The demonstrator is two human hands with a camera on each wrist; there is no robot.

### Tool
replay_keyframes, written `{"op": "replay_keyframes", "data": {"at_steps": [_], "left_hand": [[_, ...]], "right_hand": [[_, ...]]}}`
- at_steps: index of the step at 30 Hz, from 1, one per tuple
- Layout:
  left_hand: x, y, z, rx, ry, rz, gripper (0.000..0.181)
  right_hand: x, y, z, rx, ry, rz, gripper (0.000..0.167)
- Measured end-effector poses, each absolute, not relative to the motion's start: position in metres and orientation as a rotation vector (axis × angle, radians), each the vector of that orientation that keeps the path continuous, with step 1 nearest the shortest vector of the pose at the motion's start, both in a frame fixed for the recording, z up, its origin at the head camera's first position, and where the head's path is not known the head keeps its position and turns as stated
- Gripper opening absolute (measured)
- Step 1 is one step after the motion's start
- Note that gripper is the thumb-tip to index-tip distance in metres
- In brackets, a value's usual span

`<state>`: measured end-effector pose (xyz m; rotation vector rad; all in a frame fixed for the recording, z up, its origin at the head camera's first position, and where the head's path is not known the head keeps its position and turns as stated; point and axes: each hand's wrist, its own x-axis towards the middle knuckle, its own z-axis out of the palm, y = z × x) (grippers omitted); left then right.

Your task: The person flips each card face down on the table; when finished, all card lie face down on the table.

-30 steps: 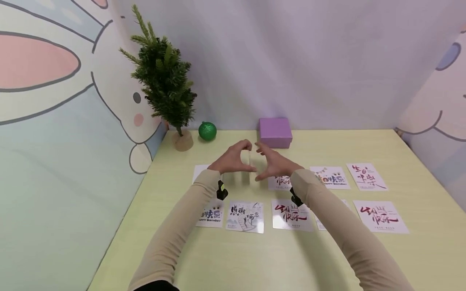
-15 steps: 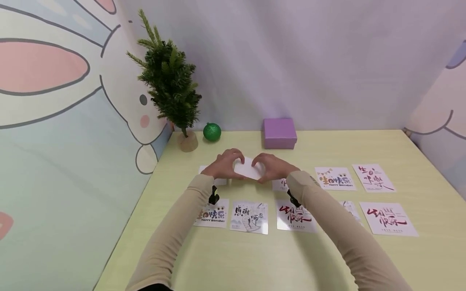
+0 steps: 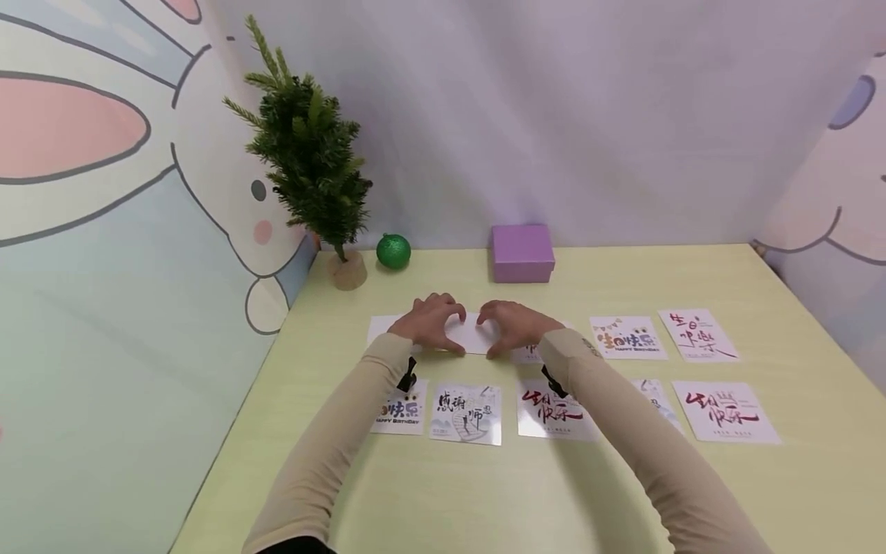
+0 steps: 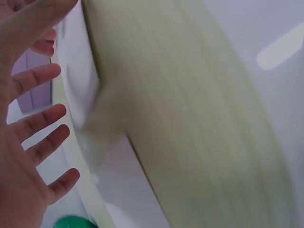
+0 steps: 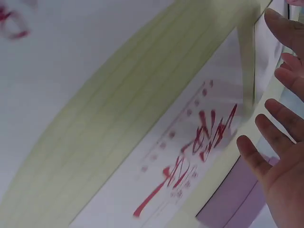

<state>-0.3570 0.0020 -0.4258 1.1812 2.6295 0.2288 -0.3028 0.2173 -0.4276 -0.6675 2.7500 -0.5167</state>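
Observation:
A white card (image 3: 472, 334) lies nearly flat between my two hands, in line with the back row of cards; no print shows on its visible part. My left hand (image 3: 431, 323) holds its left side, forefinger at the far edge and thumb at the near edge. On the other side my right hand (image 3: 515, 325) holds it the same way. Both wrist views show the remaining fingers spread away from the card. A red-lettered card (image 5: 185, 161) lies under the right wrist; another pale card (image 4: 126, 185) lies by the left hand.
Printed greeting cards lie in two rows, among them a grey landscape one (image 3: 466, 415) and a red-lettered one (image 3: 725, 412). Behind stand a purple box (image 3: 522, 254), a green glitter ball (image 3: 393, 251) and a small fir tree (image 3: 311, 161). A wall borders the table's left side.
The white card has gone from upright, edge-on, through a tilt to nearly flat at table level. Both hands have come down with it, one on each side.

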Motion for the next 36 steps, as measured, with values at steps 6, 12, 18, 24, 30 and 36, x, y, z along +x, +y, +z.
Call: {"op": "replay_keyframes", "data": {"at_steps": [6,12,18,24,30,36], "left_hand": [[-0.344,0.057,-0.429,1.376,2.564,0.229,0.074],[-0.332,0.095,-0.432,1.470,2.498,0.164,0.087],[-0.327,0.113,-0.435,1.432,2.515,0.141,0.088],[-0.324,0.124,-0.433,1.444,2.496,0.171,0.088],[-0.324,0.126,-0.433,1.438,2.510,0.139,0.090],[-0.323,0.125,-0.429,1.521,2.525,0.173,0.086]], "right_hand": [[-0.280,0.263,-0.414,-0.578,2.786,-0.486,0.072],[-0.267,0.290,-0.415,-0.430,2.810,-0.360,0.096],[-0.262,0.299,-0.424,-0.383,2.801,-0.341,0.111],[-0.256,0.304,-0.421,-0.248,2.762,-0.350,0.110],[-0.252,0.305,-0.420,-0.306,2.771,-0.417,0.100],[-0.251,0.303,-0.414,-0.417,2.861,-0.424,0.113]]}}
